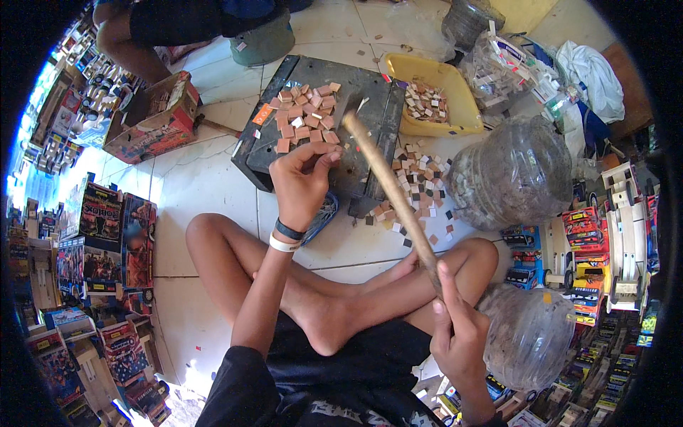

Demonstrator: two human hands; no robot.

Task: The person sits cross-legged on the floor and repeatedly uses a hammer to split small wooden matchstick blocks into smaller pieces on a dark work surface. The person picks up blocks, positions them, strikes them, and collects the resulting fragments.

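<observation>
My right hand [460,338] grips the lower end of a hammer's long wooden handle [395,188]. Its dark head, hard to make out, is over the black box [311,69] in front of me. At the near edge of that box, my left hand [302,178] has thumb and fingers pinched together. Whatever is between those fingertips is too small to name. A heap of small reddish-brown square tiles [306,114] lies on the box top, just beyond my left hand.
Right of the box stands a yellow basin [466,107] of small pieces, with more pieces [420,178] strewn on the floor. Large clear plastic containers [509,171] stand at right. Toy trucks [590,256] line both sides. At far left are a cardboard box [160,121] and another person's leg [124,46].
</observation>
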